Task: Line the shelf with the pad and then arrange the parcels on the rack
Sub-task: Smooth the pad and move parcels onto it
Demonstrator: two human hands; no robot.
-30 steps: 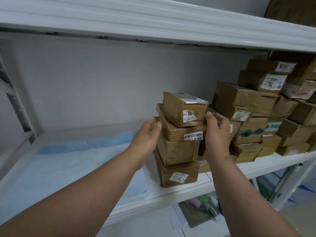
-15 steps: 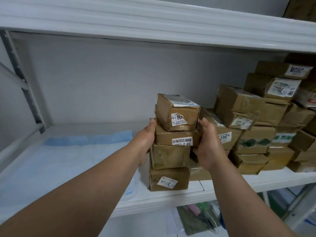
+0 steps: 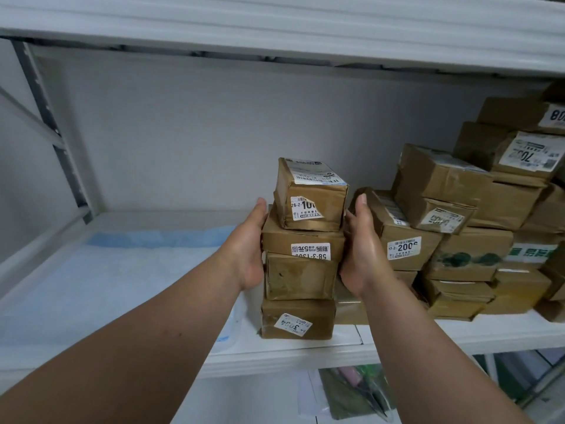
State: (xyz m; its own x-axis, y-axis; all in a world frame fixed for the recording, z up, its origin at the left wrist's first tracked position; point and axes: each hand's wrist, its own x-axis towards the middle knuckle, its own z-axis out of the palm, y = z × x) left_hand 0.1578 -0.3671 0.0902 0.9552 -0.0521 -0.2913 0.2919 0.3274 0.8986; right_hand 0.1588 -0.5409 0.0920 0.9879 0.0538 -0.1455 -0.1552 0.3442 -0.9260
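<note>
Brown paper parcels stand four high in a stack (image 3: 301, 255) at the shelf (image 3: 305, 353) front edge, just right of the blue pad (image 3: 116, 270). Left hand (image 3: 247, 249) and right hand (image 3: 362, 249) press its sides, fingers straight. More parcels (image 3: 477, 228) piled right.

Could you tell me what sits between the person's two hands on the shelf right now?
In the head view, a stack of four brown parcels stands between the left hand and right hand.
</note>
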